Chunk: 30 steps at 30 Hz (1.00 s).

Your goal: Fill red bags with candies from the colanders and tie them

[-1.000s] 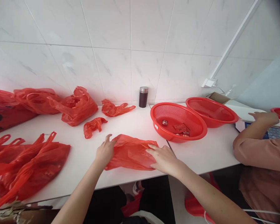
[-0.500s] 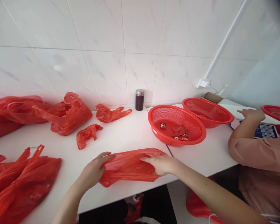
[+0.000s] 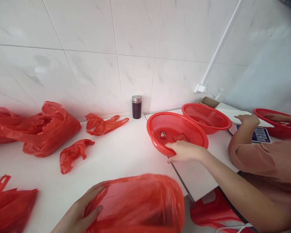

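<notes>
My left hand (image 3: 83,210) grips the rim of an opened red plastic bag (image 3: 138,204) at the near edge of the white table (image 3: 126,152). The bag's mouth is spread wide and faces me. My right hand (image 3: 183,151) rests on the near rim of a red mesh basket (image 3: 177,134), fingers curled over its edge. A few small red packets (image 3: 180,138) lie inside that basket.
A second red basket (image 3: 206,118) stands behind the first. A dark jar (image 3: 136,107) stands by the tiled wall. Crumpled red bags (image 3: 74,153) and fuller bags (image 3: 46,129) lie to the left. A person in a pink sleeve (image 3: 264,155) works at a scale (image 3: 259,134) on the right.
My right hand let go of the bag and moved up to the basket's rim. My left hand pulled the bag toward me and it opened wide.
</notes>
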Available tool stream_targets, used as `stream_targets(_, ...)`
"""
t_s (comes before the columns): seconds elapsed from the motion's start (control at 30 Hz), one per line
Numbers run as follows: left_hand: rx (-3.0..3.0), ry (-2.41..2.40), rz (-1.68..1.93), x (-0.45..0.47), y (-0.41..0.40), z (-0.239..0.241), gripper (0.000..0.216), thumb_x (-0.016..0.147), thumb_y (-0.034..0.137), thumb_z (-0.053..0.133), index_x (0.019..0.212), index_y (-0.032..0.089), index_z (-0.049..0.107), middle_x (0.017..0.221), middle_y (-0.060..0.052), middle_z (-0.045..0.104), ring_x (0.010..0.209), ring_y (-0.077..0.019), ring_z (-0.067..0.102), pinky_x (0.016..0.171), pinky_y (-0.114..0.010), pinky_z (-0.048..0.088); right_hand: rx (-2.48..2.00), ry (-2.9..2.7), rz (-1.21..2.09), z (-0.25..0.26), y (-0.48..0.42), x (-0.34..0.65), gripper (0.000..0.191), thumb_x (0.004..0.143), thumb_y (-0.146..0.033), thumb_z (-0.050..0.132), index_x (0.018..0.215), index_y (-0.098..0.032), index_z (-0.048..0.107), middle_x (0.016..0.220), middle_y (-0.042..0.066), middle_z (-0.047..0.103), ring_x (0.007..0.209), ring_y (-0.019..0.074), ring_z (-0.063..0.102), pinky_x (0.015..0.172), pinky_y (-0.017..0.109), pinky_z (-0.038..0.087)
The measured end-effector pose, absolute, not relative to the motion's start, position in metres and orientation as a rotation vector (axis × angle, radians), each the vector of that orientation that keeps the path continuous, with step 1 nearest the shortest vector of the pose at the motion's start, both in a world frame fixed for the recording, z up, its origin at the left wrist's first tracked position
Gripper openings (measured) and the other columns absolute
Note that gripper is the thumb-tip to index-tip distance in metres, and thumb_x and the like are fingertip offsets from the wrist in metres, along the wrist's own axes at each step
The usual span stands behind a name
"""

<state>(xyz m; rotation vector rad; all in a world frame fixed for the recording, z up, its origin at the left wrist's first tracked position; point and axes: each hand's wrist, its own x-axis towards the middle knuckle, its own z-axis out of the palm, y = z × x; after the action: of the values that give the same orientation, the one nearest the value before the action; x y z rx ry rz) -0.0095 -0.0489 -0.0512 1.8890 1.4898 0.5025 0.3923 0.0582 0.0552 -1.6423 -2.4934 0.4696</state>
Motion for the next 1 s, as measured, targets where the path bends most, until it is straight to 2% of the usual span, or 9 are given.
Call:
stream_targets(0.1, 1.803, 1.476, 0.539, -0.009, -0.045, -0.062, 0.051, 0.085, 0.044, 0.056, 0.136, 0.038, 0.053, 0.142, 0.003, 0.053, 0.132, -0.0268, 0.047, 0.112, -0.039, 0.034, -1.771, -2.528, 0.468, 0.041, 0.07, 0.378, 0.03, 0.086, -0.043, 0.059, 0.107, -0.024, 0.066, 0.085, 0.009, 0.071, 0.078, 0.029, 0.068, 0.065, 0.036, 0.048)
stream_targets(0.27, 1.759, 1.442, 0.505, 0.012, -0.038, -0.046, 0.054, 0.088, 0.046, 0.053, 0.14, 0.035, 0.048, 0.146, 0.003, 0.049, 0.136, -0.0254, 0.042, 0.115, -0.041, 0.027, -1.425, -2.256, 0.943, 0.052, 0.118, 0.357, 0.059, 0.094, -0.053, 0.042, 0.147, -0.029, 0.034, 0.138, 0.008, 0.055, 0.122, 0.025, 0.055, 0.093, 0.036, 0.047)
stream_targets(0.37, 1.678, 1.452, 0.534, 0.011, -0.038, -0.04, 0.058, 0.084, 0.047, 0.057, 0.14, 0.034, 0.049, 0.147, 0.002, 0.048, 0.138, -0.0276, 0.039, 0.115, -0.044, 0.023, -1.525, -2.414, 0.95, 0.057, 0.147, 0.37, 0.072, 0.082, -0.053, 0.062, 0.146, -0.03, 0.038, 0.149, 0.007, 0.042, 0.131, 0.0295, 0.045, 0.1, 0.039, 0.043)
stream_targets(0.43, 1.57, 1.491, 0.566, 0.005, -0.039, -0.046, 0.06, 0.079, 0.049, 0.063, 0.136, 0.034, 0.054, 0.146, 0.002, 0.049, 0.138, -0.03, 0.038, 0.115, -0.047, 0.023, -1.678, -2.676, 1.023, 0.052, 0.151, 0.377, 0.078, 0.066, -0.045, 0.077, 0.138, -0.033, 0.05, 0.144, 0.007, 0.047, 0.123, 0.0339, 0.052, 0.092, 0.041, 0.048)
stream_targets(0.53, 1.409, 1.552, 0.654, -0.001, -0.041, -0.057, 0.063, 0.072, 0.051, 0.07, 0.132, 0.034, 0.059, 0.143, 0.001, 0.053, 0.137, -0.0315, 0.039, 0.115, -0.048, 0.024, -1.917, -2.882, 1.115, 0.035, 0.137, 0.376, 0.067, 0.06, -0.027, 0.077, 0.124, -0.037, 0.06, 0.128, 0.007, 0.056, 0.085, 0.029, 0.068, 0.063, 0.037, 0.052)
stream_targets(0.63, 1.312, 1.588, 0.75, 0.005, -0.041, -0.058, 0.068, 0.073, 0.053, 0.067, 0.136, 0.031, 0.054, 0.137, -0.002, 0.059, 0.136, -0.0297, 0.042, 0.115, -0.047, 0.024, -2.015, -2.878, 1.03, 0.023, 0.121, 0.37, 0.05, 0.061, -0.017, 0.069, 0.109, -0.031, 0.065, 0.115, 0.008, 0.06, 0.062, 0.0206, 0.064, 0.049, 0.031, 0.045)
stream_targets(0.87, 1.188, 1.701, 0.766, 0.015, -0.035, -0.053, 0.08, 0.07, 0.065, 0.064, 0.139, 0.028, 0.05, 0.133, -0.005, 0.062, 0.133, -0.0311, 0.046, 0.116, -0.048, 0.024, -1.957, -2.797, 0.756, 0.037, 0.15, 0.403, 0.03, 0.069, -0.027, 0.067, 0.099, -0.024, 0.064, 0.112, 0.009, 0.059, 0.088, 0.0247, 0.061, 0.06, 0.029, 0.042)
stream_targets(0.93, 1.19, 1.728, 0.788, 0.012, -0.033, -0.056, 0.079, 0.068, 0.065, 0.066, 0.137, 0.03, 0.052, 0.142, -0.003, 0.054, 0.134, -0.0313, 0.044, 0.116, -0.047, 0.024, -2.037, -2.761, 0.714, 0.038, 0.157, 0.416, 0.048, 0.066, -0.035, 0.072, 0.111, -0.025, 0.063, 0.121, 0.011, 0.055, 0.095, 0.0293, 0.06, 0.063, 0.03, 0.043)
stream_targets(1.0, 1.189, 1.747, 0.81, 0.013, -0.031, -0.057, 0.077, 0.068, 0.065, 0.065, 0.136, 0.031, 0.053, 0.141, -0.002, 0.055, 0.134, -0.031, 0.044, 0.115, -0.048, 0.025, -2.079, -2.732, 0.757, 0.035, 0.157, 0.422, 0.083, 0.061, -0.044, 0.077, 0.137, -0.033, 0.046, 0.14, 0.012, 0.042, 0.108, 0.0343, 0.057, 0.068, 0.033, 0.045)
